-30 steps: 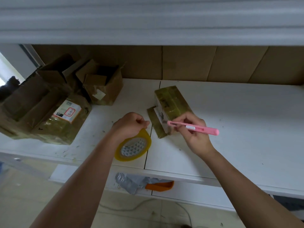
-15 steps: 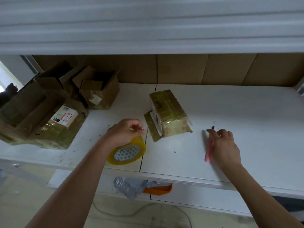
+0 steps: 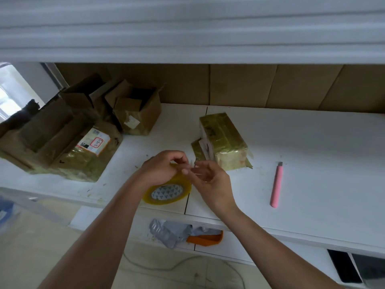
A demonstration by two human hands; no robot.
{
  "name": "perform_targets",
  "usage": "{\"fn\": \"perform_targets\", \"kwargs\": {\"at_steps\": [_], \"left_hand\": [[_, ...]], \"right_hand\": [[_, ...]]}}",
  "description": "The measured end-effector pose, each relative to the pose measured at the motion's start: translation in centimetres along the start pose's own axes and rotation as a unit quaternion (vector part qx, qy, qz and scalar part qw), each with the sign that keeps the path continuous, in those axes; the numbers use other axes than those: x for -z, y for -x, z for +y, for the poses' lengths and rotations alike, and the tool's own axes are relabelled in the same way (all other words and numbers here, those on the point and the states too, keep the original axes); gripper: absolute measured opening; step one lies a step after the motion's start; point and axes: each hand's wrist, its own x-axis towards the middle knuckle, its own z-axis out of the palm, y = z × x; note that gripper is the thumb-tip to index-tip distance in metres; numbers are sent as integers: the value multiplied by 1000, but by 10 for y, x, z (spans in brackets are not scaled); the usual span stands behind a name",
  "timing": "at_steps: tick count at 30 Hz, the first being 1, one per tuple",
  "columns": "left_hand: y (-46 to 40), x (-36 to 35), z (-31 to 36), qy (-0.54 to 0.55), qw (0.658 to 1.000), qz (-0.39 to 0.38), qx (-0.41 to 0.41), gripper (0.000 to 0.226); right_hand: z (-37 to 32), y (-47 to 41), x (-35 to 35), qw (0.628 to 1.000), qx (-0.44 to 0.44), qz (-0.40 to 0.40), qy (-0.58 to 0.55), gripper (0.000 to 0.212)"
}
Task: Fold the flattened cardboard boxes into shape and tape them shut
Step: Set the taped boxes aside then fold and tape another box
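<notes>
A small cardboard box wrapped in yellowish tape lies on the white table, just beyond my hands. My left hand grips the top of a yellow tape roll that stands near the table's front edge. My right hand is beside it, fingers curled, its fingertips meeting the left hand's at the roll's top edge. Whether it pinches the clear tape end I cannot make out. A pink utility knife lies alone on the table to the right.
Several opened and taped cardboard boxes are piled at the table's left end, one with open flaps. Cardboard sheets line the back wall. A grey bag and an orange object sit on a lower shelf.
My right hand has let go of the pink knife, left it on the table and moved left to the tape roll. The left hand stays on the roll.
</notes>
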Motion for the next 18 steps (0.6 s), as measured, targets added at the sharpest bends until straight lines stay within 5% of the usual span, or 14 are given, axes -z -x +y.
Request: {"fn": "perform_targets", "kwargs": {"at_steps": [3,6,10,14,18], "left_hand": [[1,1,-1,6,1000,0,3,11],[3,1,-3,5,1000,14,11,13],[5,9,-10,43,999,18,21,20],[21,31,-25,184,980,63,26,75],[40,36,-54,206,977,-17,51,68]], "right_hand": [[1,1,-5,999,34,3,-6,49],[7,-3,-7,998,50,36,5,4],[11,-6,-14,997,5,38,-60,16],[13,-12,-21,992,-32,58,-104,12],[13,-17,-30,971,-106,76,-199,11]]}}
